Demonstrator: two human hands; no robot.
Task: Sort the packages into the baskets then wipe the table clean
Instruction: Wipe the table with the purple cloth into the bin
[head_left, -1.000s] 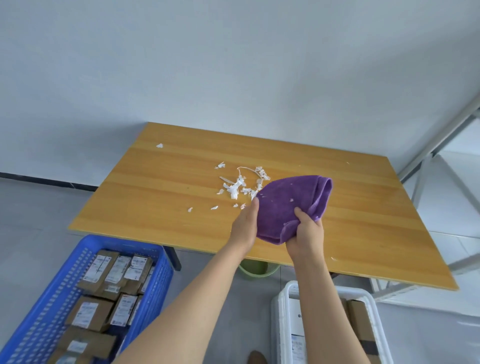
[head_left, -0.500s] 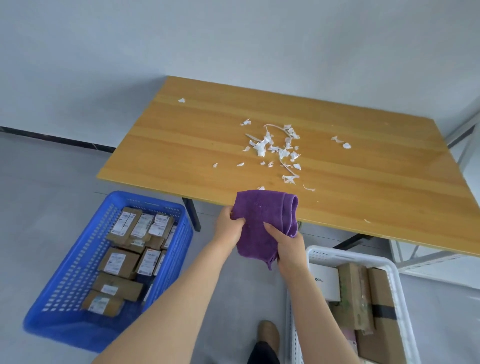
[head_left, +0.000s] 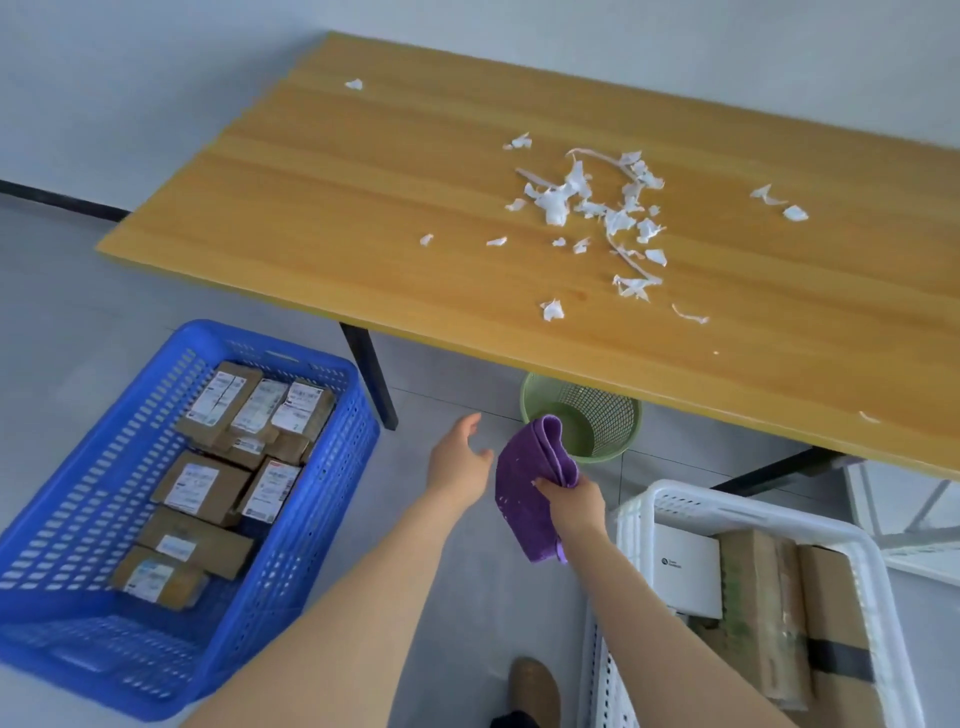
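A purple cloth hangs from my right hand, which grips it below the table's front edge, just in front of a green mesh bin. My left hand is beside the cloth with fingers relaxed, holding nothing. Several white paper scraps lie scattered on the wooden table. A blue basket on the floor at left holds several small brown packages. A white basket at lower right holds larger boxes.
The green bin stands on the grey floor under the table's front edge, next to a black table leg. A metal frame is at the far right. My shoe is at the bottom.
Both hands dropped from the tabletop to below its edge with the cloth. The left hand has let go of the cloth; only the right holds it. The view tilted downward.
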